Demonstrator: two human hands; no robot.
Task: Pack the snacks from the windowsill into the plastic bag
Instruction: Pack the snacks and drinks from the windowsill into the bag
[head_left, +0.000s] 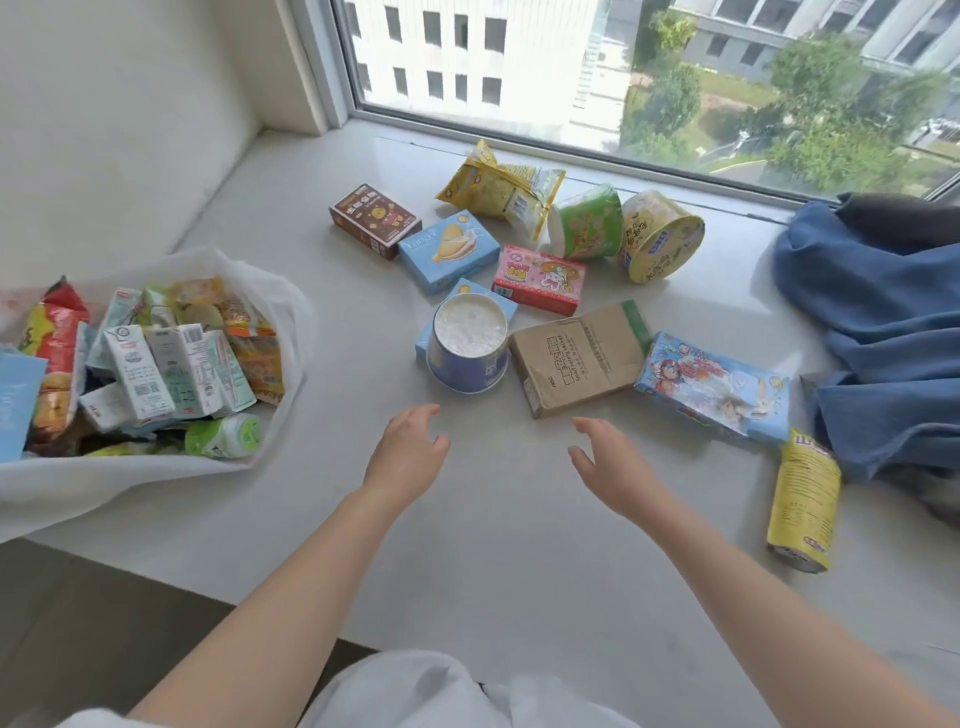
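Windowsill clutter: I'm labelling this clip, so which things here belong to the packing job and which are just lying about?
Part of the job:
plastic bag, already holding snacks
blue cup
brown box
pink box
yellow tube
both hands, left hand and right hand, empty

Just lying about:
blue cloth

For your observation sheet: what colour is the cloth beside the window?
Blue; the cloth shows best in the head view.

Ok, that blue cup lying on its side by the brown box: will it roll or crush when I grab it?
The blue cup lies on its side on the smooth windowsill, so a nudge may roll it. Its walls look thin, likely paper, so squeeze gently. It is probably light for its size.
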